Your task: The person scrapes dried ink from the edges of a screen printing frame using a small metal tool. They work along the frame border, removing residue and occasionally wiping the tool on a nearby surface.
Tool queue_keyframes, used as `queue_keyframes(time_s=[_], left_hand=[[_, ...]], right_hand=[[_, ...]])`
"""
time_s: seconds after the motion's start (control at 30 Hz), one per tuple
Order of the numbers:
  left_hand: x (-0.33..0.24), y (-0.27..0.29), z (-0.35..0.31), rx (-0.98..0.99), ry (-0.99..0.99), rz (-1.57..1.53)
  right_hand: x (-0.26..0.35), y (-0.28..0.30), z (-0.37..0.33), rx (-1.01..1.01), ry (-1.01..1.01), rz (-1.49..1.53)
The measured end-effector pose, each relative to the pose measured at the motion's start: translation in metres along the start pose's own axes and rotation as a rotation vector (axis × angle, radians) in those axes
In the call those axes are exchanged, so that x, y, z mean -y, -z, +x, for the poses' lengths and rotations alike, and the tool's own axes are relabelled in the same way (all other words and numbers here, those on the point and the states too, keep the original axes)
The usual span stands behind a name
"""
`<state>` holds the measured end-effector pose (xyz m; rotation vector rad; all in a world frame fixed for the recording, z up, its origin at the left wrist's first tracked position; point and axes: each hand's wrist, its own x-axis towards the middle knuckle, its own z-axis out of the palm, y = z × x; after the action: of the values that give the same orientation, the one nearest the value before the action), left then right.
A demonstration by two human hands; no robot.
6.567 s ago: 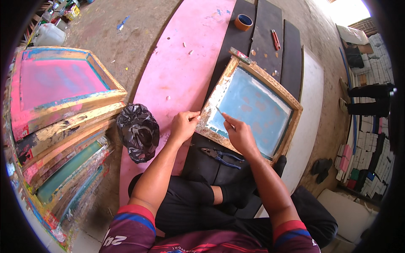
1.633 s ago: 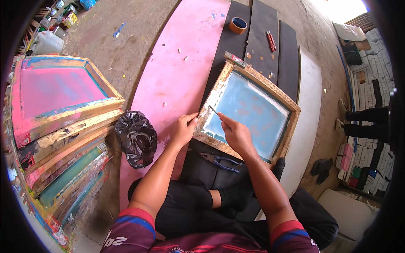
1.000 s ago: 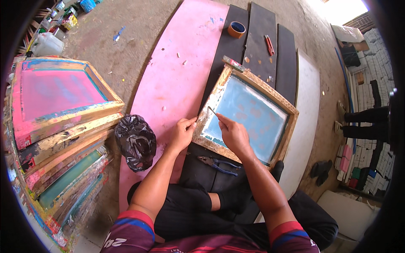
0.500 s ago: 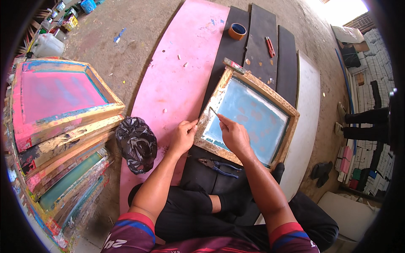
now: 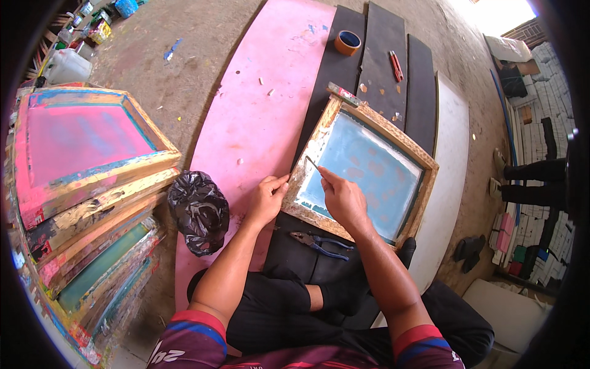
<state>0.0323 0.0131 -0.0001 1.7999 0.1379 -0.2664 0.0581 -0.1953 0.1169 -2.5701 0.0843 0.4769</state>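
In front of me a wooden screen-printing frame with blue mesh lies tilted across dark boards. My left hand is closed with its fingertips against the frame's left edge; whatever it pinches, if anything, is hidden. Over the mesh's left side, my right hand grips a thin dark tool, its tip at the left wooden bar. The tool's exact kind cannot be made out. Below the frame lie pliers with blue handles, touched by neither hand.
A crumpled black plastic bag sits left of my left arm on a pink board. Stacked paint-stained frames stand further left. Beyond my frame lie an orange tape roll and a red cutter. At right, another person's legs show.
Both hands and the tool keep nearly the same place on the frame. The whole view has shifted very slightly.
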Motion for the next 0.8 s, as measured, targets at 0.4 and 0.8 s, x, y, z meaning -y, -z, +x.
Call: queue_keyframes(time_s=[0.4, 0.8], left_hand=[[0.015, -0.011, -0.001, -0.094, -0.068, -0.012], [0.023, -0.014, 0.001, -0.102, -0.05, -0.056]], right_hand=[[0.028, -0.006, 0.0, 0.029, -0.03, -0.341], [0.008, -0.004, -0.002, 0.004, -0.017, -0.114]])
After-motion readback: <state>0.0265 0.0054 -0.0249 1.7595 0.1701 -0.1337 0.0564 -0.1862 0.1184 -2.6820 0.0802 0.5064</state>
